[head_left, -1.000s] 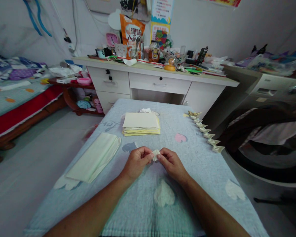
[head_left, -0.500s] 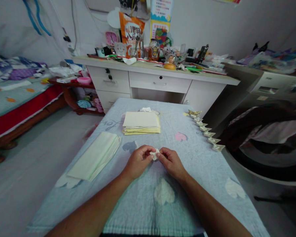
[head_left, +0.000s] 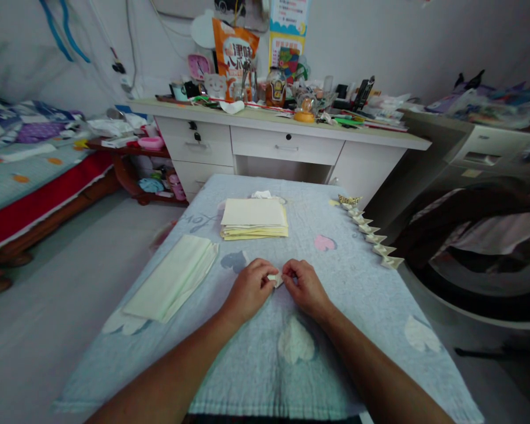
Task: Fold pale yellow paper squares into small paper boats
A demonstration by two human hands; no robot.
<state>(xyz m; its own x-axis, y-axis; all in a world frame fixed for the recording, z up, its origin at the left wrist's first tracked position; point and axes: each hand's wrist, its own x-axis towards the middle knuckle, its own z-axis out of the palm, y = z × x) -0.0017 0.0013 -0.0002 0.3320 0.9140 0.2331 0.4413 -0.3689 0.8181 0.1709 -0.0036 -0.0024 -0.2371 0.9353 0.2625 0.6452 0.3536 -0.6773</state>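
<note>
Now showing a flatter, more angular face of the small pale folded paper (head_left: 278,281) than 0.5 s ago, probably from creasing. Gripping its left edge between thumb and fingers of the left hand (head_left: 249,290), over the blue heart-patterned cloth (head_left: 247,368), with curled fingers of the right hand (head_left: 307,286) at the other edge; cannot tell whether pinching or only pressing.

A paper piece (head_left: 278,281) sits mid-bench (head_left: 357,294), between left hand (head_left: 249,288) and right hand (head_left: 305,287); paper stack (head_left: 253,213) at eleven o'clock, folded sheets (head_left: 172,278) at nine, folded-paper row (head_left: 376,239) at two; drawer unit (head_left: 287,151) beyond, twelve.
</note>
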